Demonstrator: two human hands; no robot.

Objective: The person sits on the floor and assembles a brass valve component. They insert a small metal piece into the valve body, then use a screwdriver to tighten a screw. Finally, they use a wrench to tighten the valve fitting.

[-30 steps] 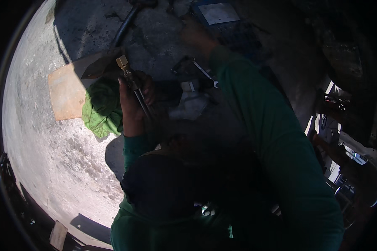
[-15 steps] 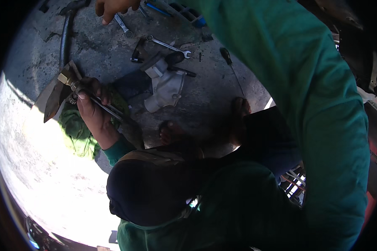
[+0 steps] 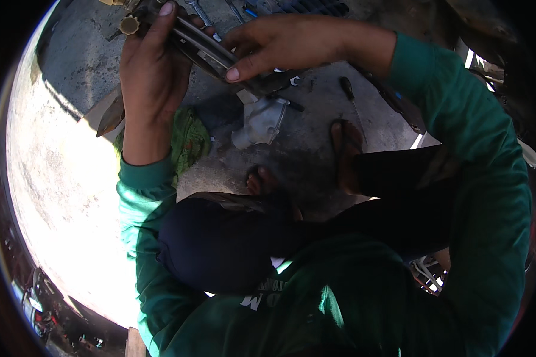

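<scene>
Raised near the top of the view, a long metal torch-like tool (image 3: 203,46) with brass fittings runs between both hands. My left hand (image 3: 153,68) is wrapped round its upper left part, with the thumb on top, next to a round brass knob (image 3: 128,25). My right hand (image 3: 283,43) grips the lower right end, thumb on the near side; its other fingers are partly hidden behind the tool. Under that end, on the concrete floor, lies a grey cast-metal housing (image 3: 261,122), its upper part covered by the tool.
A screwdriver (image 3: 346,88) with a dark handle lies right of the housing. Wrenches (image 3: 203,16) lie beyond the tool, near a dark slotted crate (image 3: 315,7). A green cloth (image 3: 190,140) and a brown flat piece (image 3: 110,116) lie by my left forearm. My sandalled feet (image 3: 346,140) are close by.
My left hand has lifted the tool up and away from near the cloth. My right hand has come back from the wrenches at the far edge and now grips the tool's other end.
</scene>
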